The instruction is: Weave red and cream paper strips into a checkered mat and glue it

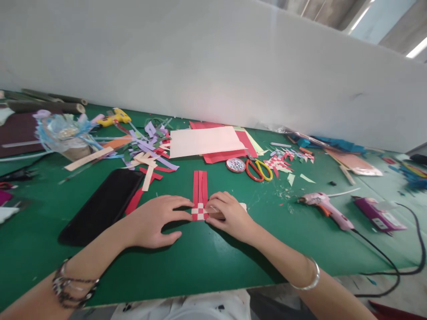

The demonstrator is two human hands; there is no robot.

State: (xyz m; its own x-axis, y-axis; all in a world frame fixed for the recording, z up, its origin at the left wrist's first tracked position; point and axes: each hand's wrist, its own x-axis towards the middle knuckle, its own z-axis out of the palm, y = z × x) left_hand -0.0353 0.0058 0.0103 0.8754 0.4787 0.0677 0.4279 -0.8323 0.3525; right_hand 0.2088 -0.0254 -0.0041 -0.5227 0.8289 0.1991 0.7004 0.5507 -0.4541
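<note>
Red and pale pink paper strips are woven into a small checkered patch lying flat on the green table. The red strips run away from me. A pale end shows beyond my right hand. My left hand lies at the patch's left side, its fingers stretched and apart, with the fingertips at the edge. My right hand is curled over the right side, thumb and fingers closing on the strips there. Its palm hides most of their length, and the part beneath looks brownish in shadow.
Behind the weave lie a pale pink sheet, scissors and a round patterned tin. A black phone-like slab and paper scraps are on the left. A pink glue gun with its cord sits right.
</note>
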